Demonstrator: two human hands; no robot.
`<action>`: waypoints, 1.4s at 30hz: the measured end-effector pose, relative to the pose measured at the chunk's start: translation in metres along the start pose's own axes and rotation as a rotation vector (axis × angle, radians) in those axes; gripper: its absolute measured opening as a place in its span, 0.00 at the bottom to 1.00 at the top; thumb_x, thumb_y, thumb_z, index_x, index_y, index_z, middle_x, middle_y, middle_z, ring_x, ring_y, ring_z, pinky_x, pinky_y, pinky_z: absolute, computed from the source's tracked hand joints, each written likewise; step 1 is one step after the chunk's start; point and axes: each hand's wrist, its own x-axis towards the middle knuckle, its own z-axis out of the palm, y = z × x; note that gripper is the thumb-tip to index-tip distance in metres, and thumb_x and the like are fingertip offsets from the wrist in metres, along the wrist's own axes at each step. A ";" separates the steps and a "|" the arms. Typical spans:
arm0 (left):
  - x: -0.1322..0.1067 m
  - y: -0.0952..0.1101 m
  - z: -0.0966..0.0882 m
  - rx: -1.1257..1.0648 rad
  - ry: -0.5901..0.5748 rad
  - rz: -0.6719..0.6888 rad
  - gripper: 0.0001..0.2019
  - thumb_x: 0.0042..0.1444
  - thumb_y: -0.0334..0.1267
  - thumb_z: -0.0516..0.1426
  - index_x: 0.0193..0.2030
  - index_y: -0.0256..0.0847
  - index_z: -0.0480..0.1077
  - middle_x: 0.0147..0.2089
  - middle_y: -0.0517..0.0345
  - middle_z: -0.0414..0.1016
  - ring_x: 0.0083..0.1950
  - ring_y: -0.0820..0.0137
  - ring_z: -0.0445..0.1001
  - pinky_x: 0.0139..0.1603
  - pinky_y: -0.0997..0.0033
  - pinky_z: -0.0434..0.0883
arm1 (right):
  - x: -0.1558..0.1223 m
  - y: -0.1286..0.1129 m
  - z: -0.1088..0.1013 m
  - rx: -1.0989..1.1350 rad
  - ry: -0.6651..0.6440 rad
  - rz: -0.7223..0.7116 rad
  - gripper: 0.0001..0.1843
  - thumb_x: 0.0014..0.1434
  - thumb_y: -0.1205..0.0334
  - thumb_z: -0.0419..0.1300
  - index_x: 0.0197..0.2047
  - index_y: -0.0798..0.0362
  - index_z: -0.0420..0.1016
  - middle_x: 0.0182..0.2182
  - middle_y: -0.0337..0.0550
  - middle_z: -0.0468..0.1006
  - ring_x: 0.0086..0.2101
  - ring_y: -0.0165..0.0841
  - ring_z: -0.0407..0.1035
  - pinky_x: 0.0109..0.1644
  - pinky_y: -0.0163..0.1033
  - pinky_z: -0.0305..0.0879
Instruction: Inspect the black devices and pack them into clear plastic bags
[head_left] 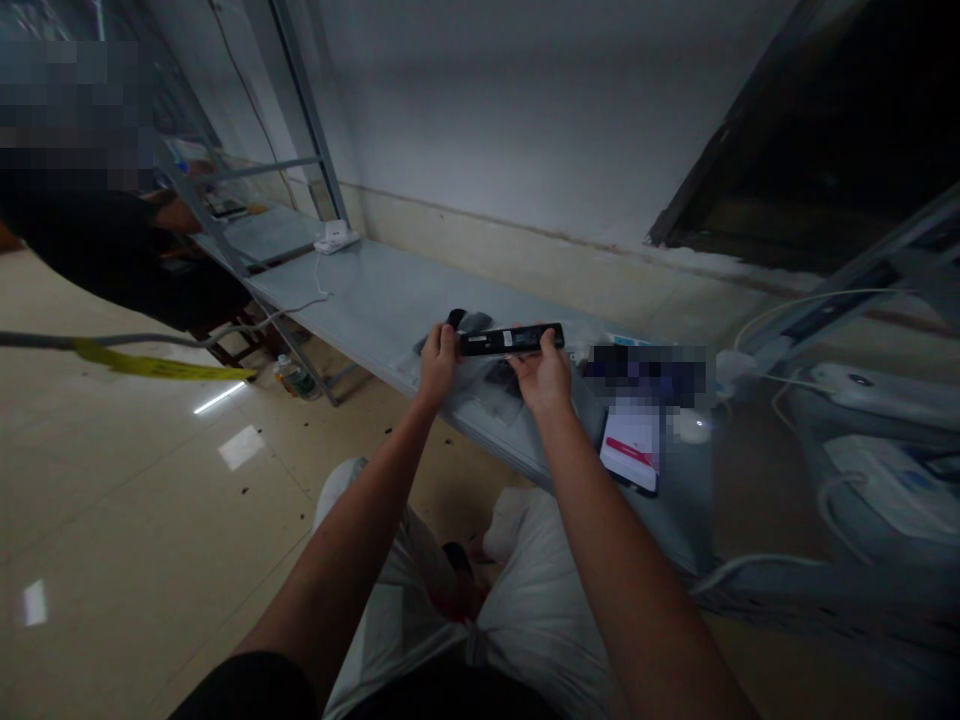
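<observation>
A long, slim black bar-shaped device [511,339] with a small pale label is held level above the grey bench [375,300]. My left hand [439,362] grips its left end. My right hand [543,375] holds its right part from below, thumb at the right end. Under the hands lies a clear plastic bag [484,385] with a dark item inside. A small black object [466,321] rests just behind the device on the bench.
A white and red box [631,447] lies right of my hands. White power strips and cables [862,400] sit at the far right, another strip [335,238] at the back left. A person in black sits at the far left by a metal frame.
</observation>
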 end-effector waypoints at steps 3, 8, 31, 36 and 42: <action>0.002 0.002 0.000 -0.150 0.001 -0.077 0.32 0.60 0.69 0.44 0.40 0.38 0.69 0.24 0.60 0.67 0.23 0.73 0.66 0.27 0.71 0.63 | 0.000 0.000 0.000 0.012 0.008 0.003 0.11 0.65 0.52 0.57 0.47 0.47 0.70 0.40 0.41 0.83 0.44 0.35 0.78 0.50 0.49 0.73; 0.003 0.005 0.000 -0.249 -0.013 -0.106 0.35 0.58 0.71 0.44 0.39 0.37 0.70 0.21 0.59 0.66 0.21 0.73 0.64 0.25 0.70 0.60 | 0.000 0.000 0.000 0.032 -0.006 0.004 0.10 0.65 0.53 0.56 0.46 0.47 0.70 0.39 0.42 0.83 0.43 0.35 0.78 0.50 0.51 0.73; -0.001 0.007 -0.001 -0.022 -0.058 0.042 0.21 0.56 0.58 0.60 0.43 0.41 0.70 0.29 0.60 0.70 0.29 0.73 0.69 0.30 0.73 0.67 | 0.006 0.003 -0.006 0.057 -0.010 -0.038 0.11 0.63 0.55 0.59 0.46 0.50 0.71 0.37 0.43 0.82 0.43 0.36 0.79 0.51 0.54 0.75; -0.004 0.006 0.001 0.098 -0.160 0.144 0.24 0.49 0.48 0.68 0.50 0.42 0.71 0.38 0.55 0.75 0.37 0.68 0.74 0.39 0.67 0.71 | 0.006 0.002 -0.005 0.053 0.005 -0.053 0.11 0.62 0.55 0.60 0.46 0.49 0.70 0.37 0.42 0.82 0.42 0.36 0.79 0.51 0.53 0.74; -0.006 0.007 0.002 0.167 -0.190 0.123 0.25 0.47 0.44 0.69 0.52 0.43 0.71 0.38 0.54 0.75 0.36 0.67 0.73 0.37 0.66 0.72 | 0.004 0.002 -0.004 0.040 -0.046 -0.072 0.13 0.62 0.54 0.60 0.49 0.49 0.70 0.38 0.44 0.83 0.43 0.35 0.79 0.54 0.55 0.72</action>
